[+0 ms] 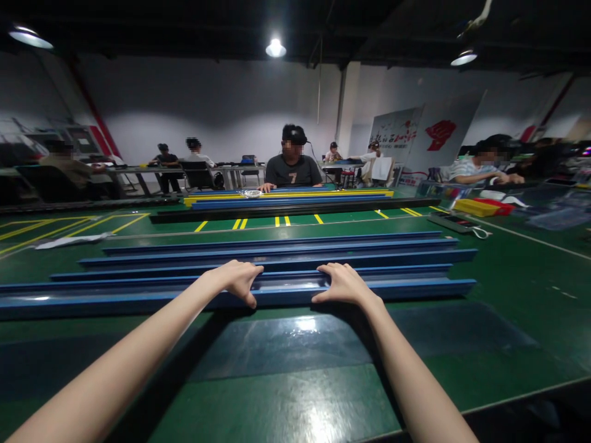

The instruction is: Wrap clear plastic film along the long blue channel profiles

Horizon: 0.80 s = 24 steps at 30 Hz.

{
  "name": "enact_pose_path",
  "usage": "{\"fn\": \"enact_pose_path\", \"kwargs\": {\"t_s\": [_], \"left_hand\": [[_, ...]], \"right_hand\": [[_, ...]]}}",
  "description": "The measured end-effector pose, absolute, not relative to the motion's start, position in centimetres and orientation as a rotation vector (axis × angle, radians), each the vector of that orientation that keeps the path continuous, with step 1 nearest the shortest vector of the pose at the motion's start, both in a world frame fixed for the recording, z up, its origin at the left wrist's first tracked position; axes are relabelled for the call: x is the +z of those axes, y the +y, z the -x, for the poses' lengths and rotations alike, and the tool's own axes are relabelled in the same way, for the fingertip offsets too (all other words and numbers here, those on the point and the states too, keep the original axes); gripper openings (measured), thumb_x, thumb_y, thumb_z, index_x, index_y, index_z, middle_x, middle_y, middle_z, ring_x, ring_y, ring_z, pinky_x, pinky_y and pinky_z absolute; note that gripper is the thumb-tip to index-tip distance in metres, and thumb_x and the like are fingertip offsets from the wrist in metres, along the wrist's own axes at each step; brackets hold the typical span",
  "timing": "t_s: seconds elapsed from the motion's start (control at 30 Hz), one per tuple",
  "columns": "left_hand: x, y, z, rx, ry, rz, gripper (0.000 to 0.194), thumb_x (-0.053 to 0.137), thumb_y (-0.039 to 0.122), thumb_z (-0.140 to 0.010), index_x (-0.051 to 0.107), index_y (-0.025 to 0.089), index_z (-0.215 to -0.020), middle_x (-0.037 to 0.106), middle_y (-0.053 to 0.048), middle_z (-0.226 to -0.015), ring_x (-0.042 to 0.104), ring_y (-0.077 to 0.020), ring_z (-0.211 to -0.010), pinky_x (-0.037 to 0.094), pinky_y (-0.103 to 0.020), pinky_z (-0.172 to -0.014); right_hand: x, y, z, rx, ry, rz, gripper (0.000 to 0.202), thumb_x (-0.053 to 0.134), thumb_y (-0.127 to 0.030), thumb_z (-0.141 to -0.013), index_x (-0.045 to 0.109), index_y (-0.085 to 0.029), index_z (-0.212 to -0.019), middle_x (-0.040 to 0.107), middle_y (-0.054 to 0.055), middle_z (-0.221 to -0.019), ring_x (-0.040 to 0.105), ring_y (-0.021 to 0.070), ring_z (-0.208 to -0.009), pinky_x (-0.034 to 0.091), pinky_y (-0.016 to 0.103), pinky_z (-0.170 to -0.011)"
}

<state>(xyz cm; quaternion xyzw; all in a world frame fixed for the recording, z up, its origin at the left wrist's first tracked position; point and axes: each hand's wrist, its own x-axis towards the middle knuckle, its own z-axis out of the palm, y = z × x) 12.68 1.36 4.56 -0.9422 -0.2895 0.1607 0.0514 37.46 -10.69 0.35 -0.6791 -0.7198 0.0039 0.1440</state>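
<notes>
In the head view, a long blue plastic channel (pixel 290 280) lies across the green table before me, its open side up. My left hand (pixel 237 282) spans it left of the middle, the thumb against the near wall and the fingers over the far edge. To the right, my right hand (pixel 344 284) grips the same channel in the same way, thumb on the near side. A short stretch of the trough shows between the two hands. Behind it, more blue channels (pixel 277 247) lie roughly parallel. Nearer to me, a clear plastic strip (pixel 277 351) rests flat on the table.
A black rail (pixel 295 211) lies beyond, with yellow and blue channels (pixel 286 198) behind it. A co-worker (pixel 293 160) sits opposite. To the right are a grey device (pixel 455 223) with a cord and a yellow tray (pixel 475 207). White paper (pixel 71 240) lies at left.
</notes>
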Motion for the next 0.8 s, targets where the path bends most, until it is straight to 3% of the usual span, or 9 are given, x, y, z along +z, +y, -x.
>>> {"fn": "enact_pose_path", "kwargs": {"t_s": [0.2,0.4,0.57,0.7,0.8], "left_hand": [[3.6,1.2,-12.8,0.462,-0.949,2.859,0.075,0.062,0.058,-0.049,0.047,0.019,-0.111,0.060,-0.011,-0.104,0.058,-0.0276,-0.090,0.045,-0.032,-0.071],[2.8,0.8,-12.9,0.377,-1.114,2.943,0.088,0.061,0.058,-0.052,0.034,0.018,-0.125,0.044,-0.013,-0.127,0.045,-0.0266,-0.113,0.037,-0.031,-0.089],[2.3,-1.2,-16.6,0.150,-1.072,3.115,0.073,0.042,0.065,-0.069,0.037,0.016,-0.123,0.044,-0.011,-0.128,0.043,-0.0227,-0.115,0.034,-0.030,-0.091],[1.3,-3.7,-20.8,-0.107,-0.967,2.964,0.050,0.023,0.049,-0.086,0.049,0.014,-0.108,0.056,-0.012,-0.111,0.051,-0.0239,-0.103,0.037,-0.034,-0.085],[0.4,-4.7,-22.7,-0.208,-0.987,2.842,0.041,0.020,0.037,-0.088,0.053,0.015,-0.096,0.059,-0.011,-0.100,0.054,-0.0230,-0.095,0.037,-0.034,-0.081]], "right_hand": [[-0.4,-10.9,-37.3,-0.018,-2.081,1.954,0.079,0.060,-0.065,-0.051,0.051,-0.020,-0.115,0.057,0.010,-0.111,0.049,0.0252,-0.102,0.033,0.036,-0.086],[-0.7,-10.9,-37.2,-0.144,-2.155,1.915,0.076,0.055,-0.067,-0.056,0.051,-0.019,-0.114,0.057,0.011,-0.108,0.049,0.0263,-0.101,0.034,0.037,-0.083],[-0.8,-11.2,-37.3,-0.239,-2.193,1.886,0.074,0.053,-0.067,-0.059,0.050,-0.017,-0.114,0.057,0.012,-0.106,0.050,0.0251,-0.099,0.034,0.036,-0.083],[-0.9,-11.6,-37.7,-0.268,-2.183,1.906,0.076,0.047,-0.069,-0.062,0.048,-0.015,-0.115,0.057,0.012,-0.106,0.050,0.0251,-0.098,0.034,0.036,-0.083],[-1.0,-11.7,-38.1,-0.278,-2.170,1.932,0.077,0.044,-0.071,-0.063,0.048,-0.015,-0.115,0.057,0.013,-0.106,0.050,0.0256,-0.099,0.033,0.037,-0.084]]}}
